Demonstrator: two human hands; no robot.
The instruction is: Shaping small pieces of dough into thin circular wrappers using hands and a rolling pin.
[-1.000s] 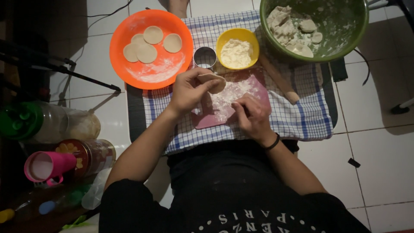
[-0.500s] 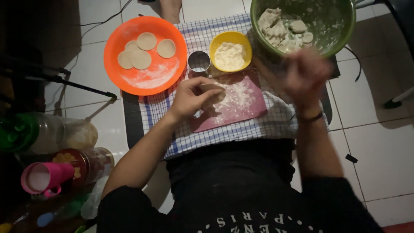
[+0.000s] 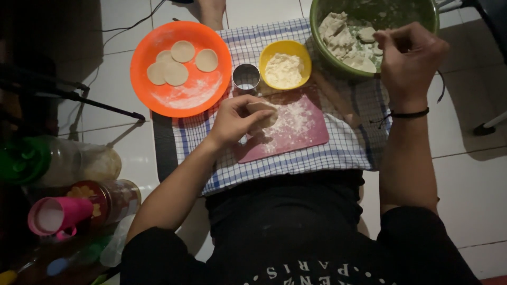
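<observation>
My left hand [image 3: 237,120] holds a round dough disc [image 3: 262,113] over the floured red cutting board [image 3: 301,132]. Raised at the rim of the green bowl [image 3: 320,31], my right hand [image 3: 406,58] has its fingers curled; whether it grips anything is hidden. Scraps of dough [image 3: 343,39] lie in that bowl. An orange plate [image 3: 185,95] at the left carries three cut dough rounds [image 3: 174,66]. Between the plate and the yellow bowl of flour [image 3: 285,68] stands a metal ring cutter [image 3: 246,77].
A blue checked cloth [image 3: 338,153] lies under the board on a white tiled floor. A wooden rolling pin [image 3: 332,97] is partly hidden beside the board. Jars with green and pink lids [image 3: 58,211] stand at the left, near a dark stand leg [image 3: 68,97].
My right hand left the cutting board and rose to the green bowl's rim. My left hand stayed at the board with the dough disc.
</observation>
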